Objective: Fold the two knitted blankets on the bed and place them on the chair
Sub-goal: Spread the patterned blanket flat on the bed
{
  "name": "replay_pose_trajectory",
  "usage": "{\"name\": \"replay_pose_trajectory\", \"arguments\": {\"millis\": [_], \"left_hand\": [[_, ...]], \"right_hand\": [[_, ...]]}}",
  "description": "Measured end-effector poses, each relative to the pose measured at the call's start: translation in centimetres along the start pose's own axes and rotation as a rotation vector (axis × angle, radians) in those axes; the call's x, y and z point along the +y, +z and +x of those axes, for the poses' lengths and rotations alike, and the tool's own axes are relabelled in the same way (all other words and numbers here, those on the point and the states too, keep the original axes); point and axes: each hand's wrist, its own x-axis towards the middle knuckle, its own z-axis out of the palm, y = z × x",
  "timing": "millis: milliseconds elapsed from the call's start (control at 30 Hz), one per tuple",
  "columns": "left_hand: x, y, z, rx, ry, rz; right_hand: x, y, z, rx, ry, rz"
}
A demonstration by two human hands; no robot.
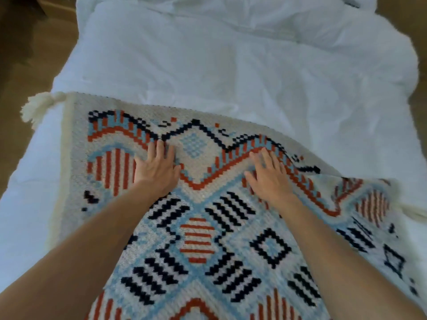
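A knitted blanket [196,239] with a cream ground and red, light blue and navy geometric patterns lies spread across the near end of the bed. A cream tassel [39,107] hangs at its far left corner. My left hand [157,168] rests flat on the blanket, palm down, fingers slightly apart. My right hand [269,176] also lies flat on it, beside a raised wrinkle running toward the right. The blanket's right part is rumpled. Neither hand grips the fabric. Only one blanket is in view, and no chair.
A white duvet [231,65] covers the bed beyond the blanket, bunched up at the far right. Brown floor [34,54] shows on the left of the bed and at the far right corner.
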Motion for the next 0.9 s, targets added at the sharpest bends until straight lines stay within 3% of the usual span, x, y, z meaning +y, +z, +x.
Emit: {"name": "replay_pose_trajectory", "arguments": {"millis": [367,633,767,900], "left_hand": [[24.9,-1.4,-0.8,0.048,0.160,0.063],[44.0,-1.8,2.8,0.097,0.163,0.137],[50.3,-0.6,5.1,0.099,0.225,0.212],[53.2,0.3,6.9,0.063,0.191,0.264]], "right_hand": [[25.6,0.5,-7.8,0.085,0.206,0.168],[43.7,2.3,-8.9,0.096,0.156,0.170],[48.0,2.5,-6.0,0.125,0.058,0.173],[47.9,2.2,-2.0,0.178,-0.100,0.249]]}}
